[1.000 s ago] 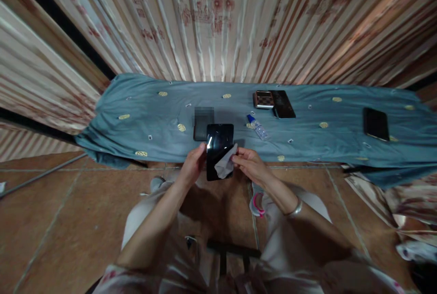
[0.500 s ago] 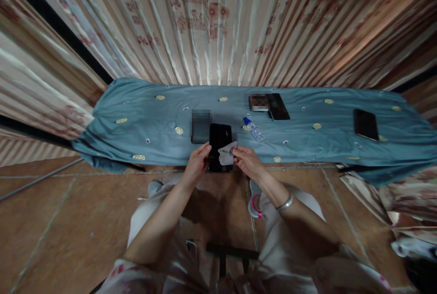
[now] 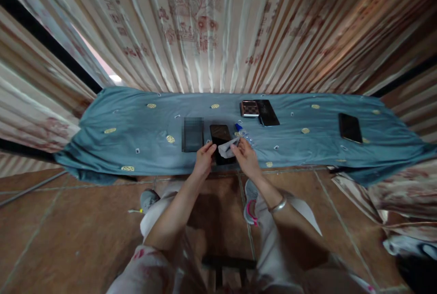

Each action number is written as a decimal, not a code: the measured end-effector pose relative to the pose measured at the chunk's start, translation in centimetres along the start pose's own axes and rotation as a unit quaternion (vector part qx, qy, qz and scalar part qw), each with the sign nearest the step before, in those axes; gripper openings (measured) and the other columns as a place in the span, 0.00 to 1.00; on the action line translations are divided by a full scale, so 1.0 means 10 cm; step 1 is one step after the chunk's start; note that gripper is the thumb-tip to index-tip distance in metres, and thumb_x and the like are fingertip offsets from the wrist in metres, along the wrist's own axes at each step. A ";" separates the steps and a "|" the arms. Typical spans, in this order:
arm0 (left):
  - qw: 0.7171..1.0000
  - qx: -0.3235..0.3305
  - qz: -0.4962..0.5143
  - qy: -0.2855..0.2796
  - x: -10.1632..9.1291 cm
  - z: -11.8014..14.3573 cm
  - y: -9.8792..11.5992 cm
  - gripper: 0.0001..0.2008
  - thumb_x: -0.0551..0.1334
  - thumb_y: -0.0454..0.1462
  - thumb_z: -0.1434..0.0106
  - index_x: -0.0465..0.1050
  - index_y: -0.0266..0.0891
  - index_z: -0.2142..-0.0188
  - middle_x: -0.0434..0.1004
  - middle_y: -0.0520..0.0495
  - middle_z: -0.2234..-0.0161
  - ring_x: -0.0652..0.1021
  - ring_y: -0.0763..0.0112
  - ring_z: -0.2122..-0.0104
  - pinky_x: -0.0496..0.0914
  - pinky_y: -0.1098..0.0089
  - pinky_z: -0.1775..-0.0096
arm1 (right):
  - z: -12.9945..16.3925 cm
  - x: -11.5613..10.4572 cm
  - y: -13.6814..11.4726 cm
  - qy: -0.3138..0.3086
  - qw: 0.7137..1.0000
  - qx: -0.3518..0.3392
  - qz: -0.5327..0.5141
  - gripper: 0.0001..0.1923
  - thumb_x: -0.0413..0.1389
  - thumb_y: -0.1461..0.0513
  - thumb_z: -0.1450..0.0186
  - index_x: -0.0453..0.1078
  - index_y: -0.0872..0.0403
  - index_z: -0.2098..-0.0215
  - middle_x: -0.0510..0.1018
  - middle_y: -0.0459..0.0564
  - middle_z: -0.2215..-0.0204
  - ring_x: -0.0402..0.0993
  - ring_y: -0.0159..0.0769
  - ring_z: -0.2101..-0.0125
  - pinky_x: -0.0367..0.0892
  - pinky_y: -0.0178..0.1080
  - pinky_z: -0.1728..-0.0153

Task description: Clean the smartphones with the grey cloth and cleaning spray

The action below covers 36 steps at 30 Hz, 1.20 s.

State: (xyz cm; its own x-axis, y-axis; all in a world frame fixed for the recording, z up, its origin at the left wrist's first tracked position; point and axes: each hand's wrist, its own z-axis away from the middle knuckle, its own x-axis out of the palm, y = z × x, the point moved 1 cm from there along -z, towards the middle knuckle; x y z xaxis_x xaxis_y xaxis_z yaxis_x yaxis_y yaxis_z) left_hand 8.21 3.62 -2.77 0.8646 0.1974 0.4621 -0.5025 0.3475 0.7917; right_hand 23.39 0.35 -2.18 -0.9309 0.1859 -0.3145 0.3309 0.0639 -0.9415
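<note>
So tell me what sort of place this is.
Probably a room at home, not a workshop: patterned curtains hang behind a low surface under a blue cloth, and the floor is terracotta tile.

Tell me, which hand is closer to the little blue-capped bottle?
Right. The right hand sits just below the bottle, holding a cloth; the left hand is farther left, beyond the phone.
</note>
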 end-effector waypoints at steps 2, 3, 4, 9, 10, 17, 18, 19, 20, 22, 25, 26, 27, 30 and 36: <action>0.999 0.027 -0.032 0.011 0.04 -0.06 -0.03 0.12 0.70 0.33 0.49 0.81 0.35 0.62 0.82 0.47 0.69 0.80 0.63 0.60 0.71 0.64 0.53 | 0.01 0.01 -0.04 -0.003 0.999 0.001 0.042 0.36 0.55 0.47 0.36 0.59 0.55 0.36 0.77 0.61 0.49 0.78 0.49 0.53 0.72 0.51 0.51; 0.998 0.042 -0.049 0.018 0.05 -0.09 -0.04 0.12 0.70 0.33 0.49 0.81 0.35 0.63 0.83 0.47 0.68 0.80 0.64 0.60 0.71 0.64 0.52 | 0.01 0.02 -0.05 -0.002 0.998 0.001 0.061 0.39 0.57 0.47 0.37 0.56 0.57 0.34 0.73 0.64 0.44 0.76 0.51 0.50 0.72 0.52 0.49; 0.996 0.057 -0.067 0.022 0.06 -0.12 -0.05 0.11 0.70 0.33 0.49 0.82 0.35 0.64 0.83 0.47 0.67 0.79 0.64 0.60 0.71 0.63 0.51 | 0.01 0.04 -0.06 -0.001 0.997 -0.004 0.080 0.42 0.58 0.48 0.37 0.53 0.59 0.32 0.69 0.66 0.40 0.73 0.52 0.46 0.70 0.52 0.47; 0.986 0.093 -0.135 -0.012 0.08 -0.20 -0.07 0.14 0.71 0.37 0.50 0.81 0.35 0.63 0.83 0.45 0.66 0.79 0.62 0.61 0.72 0.62 0.53 | -0.09 0.13 0.02 0.014 0.988 -0.027 0.153 0.41 0.56 0.56 0.37 0.50 0.64 0.31 0.59 0.68 0.34 0.60 0.53 0.35 0.64 0.53 0.39; 0.985 0.093 -0.143 -0.016 0.08 -0.20 -0.07 0.15 0.72 0.38 0.51 0.81 0.35 0.62 0.84 0.45 0.65 0.79 0.61 0.61 0.72 0.62 0.52 | -0.12 0.14 0.04 0.015 0.986 -0.034 0.162 0.38 0.55 0.59 0.37 0.52 0.64 0.32 0.62 0.67 0.35 0.60 0.52 0.35 0.63 0.53 0.38; 0.983 0.101 -0.147 -0.034 0.04 -0.13 -0.03 0.15 0.70 0.33 0.48 0.80 0.41 0.59 0.82 0.45 0.56 0.76 0.57 0.48 0.66 0.60 0.42 | -0.31 0.11 0.05 0.047 0.989 -0.061 0.123 0.27 0.49 0.66 0.37 0.65 0.57 0.40 0.74 0.61 0.44 0.69 0.51 0.42 0.57 0.57 0.37; 0.982 0.102 -0.158 -0.028 0.02 -0.12 -0.01 0.14 0.70 0.32 0.49 0.80 0.40 0.60 0.83 0.44 0.58 0.76 0.56 0.47 0.65 0.60 0.42 | -0.34 0.09 0.04 0.057 0.992 -0.059 0.094 0.27 0.50 0.65 0.38 0.66 0.55 0.40 0.75 0.60 0.44 0.69 0.50 0.42 0.58 0.57 0.37; 0.978 0.107 -0.177 -0.024 0.00 -0.11 0.01 0.14 0.70 0.32 0.49 0.80 0.41 0.61 0.82 0.44 0.59 0.76 0.54 0.47 0.65 0.59 0.42 | -0.36 0.08 0.03 0.067 0.995 -0.052 0.057 0.26 0.52 0.63 0.38 0.67 0.53 0.41 0.75 0.58 0.44 0.70 0.49 0.43 0.58 0.56 0.37; 0.973 0.115 -0.199 -0.022 -0.03 -0.09 0.05 0.14 0.70 0.31 0.50 0.81 0.41 0.62 0.82 0.43 0.61 0.76 0.53 0.47 0.65 0.58 0.42 | -0.39 0.06 0.02 0.074 0.996 -0.039 0.010 0.25 0.54 0.62 0.39 0.68 0.52 0.43 0.77 0.56 0.46 0.71 0.48 0.45 0.60 0.55 0.38; 0.950 0.151 -0.272 -0.034 -0.09 -0.06 0.16 0.12 0.70 0.31 0.50 0.81 0.42 0.64 0.82 0.43 0.63 0.76 0.52 0.50 0.64 0.57 0.41 | -0.43 0.05 0.00 0.067 0.991 0.007 -0.118 0.22 0.58 0.60 0.42 0.71 0.49 0.49 0.80 0.52 0.52 0.75 0.45 0.50 0.65 0.52 0.41; 0.899 0.237 -0.366 -0.033 -0.21 -0.04 0.36 0.07 0.67 0.33 0.45 0.81 0.42 0.65 0.81 0.41 0.62 0.76 0.53 0.53 0.63 0.56 0.42 | -0.45 0.06 -0.04 0.014 0.941 0.092 -0.324 0.15 0.61 0.60 0.46 0.74 0.49 0.59 0.82 0.49 0.60 0.77 0.42 0.54 0.71 0.47 0.48; 0.884 0.262 -0.387 -0.025 -0.26 -0.05 0.42 0.07 0.65 0.34 0.44 0.81 0.41 0.64 0.81 0.40 0.60 0.76 0.53 0.53 0.63 0.56 0.42 | -0.45 0.07 -0.06 -0.006 0.920 0.116 -0.374 0.13 0.62 0.61 0.47 0.74 0.49 0.61 0.82 0.50 0.61 0.78 0.42 0.54 0.72 0.45 0.49; 0.871 0.282 -0.403 -0.010 -0.32 -0.07 0.49 0.09 0.64 0.35 0.42 0.80 0.40 0.61 0.80 0.39 0.58 0.75 0.53 0.53 0.64 0.55 0.42 | -0.44 0.08 -0.09 -0.022 0.901 0.136 -0.412 0.12 0.62 0.60 0.46 0.74 0.50 0.63 0.83 0.50 0.61 0.77 0.43 0.53 0.73 0.45 0.51; 0.840 0.324 -0.428 0.081 -0.53 -0.19 0.62 0.25 0.65 0.35 0.44 0.72 0.37 0.45 0.74 0.36 0.47 0.70 0.50 0.44 0.60 0.52 0.39 | -0.39 0.11 -0.18 -0.058 0.859 0.184 -0.474 0.10 0.60 0.57 0.42 0.74 0.51 0.63 0.83 0.54 0.60 0.76 0.46 0.49 0.74 0.46 0.52; 0.837 0.264 -0.459 0.142 -0.78 -0.48 0.66 0.37 0.68 0.35 0.49 0.64 0.33 0.39 0.75 0.33 0.48 0.72 0.48 0.46 0.62 0.52 0.41 | -0.34 0.23 -0.38 -0.121 0.837 0.194 -0.498 0.25 0.54 0.42 0.38 0.74 0.55 0.62 0.83 0.59 0.62 0.76 0.48 0.49 0.72 0.50 0.48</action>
State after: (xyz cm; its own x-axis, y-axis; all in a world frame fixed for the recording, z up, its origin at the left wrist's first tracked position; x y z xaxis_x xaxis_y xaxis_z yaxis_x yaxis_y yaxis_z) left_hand -1.83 8.72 -3.08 0.8161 0.3048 -0.4910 0.5060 0.0338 0.8619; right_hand 20.48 3.88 1.06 -0.7350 0.0225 0.6777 -0.6583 -0.2632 -0.7052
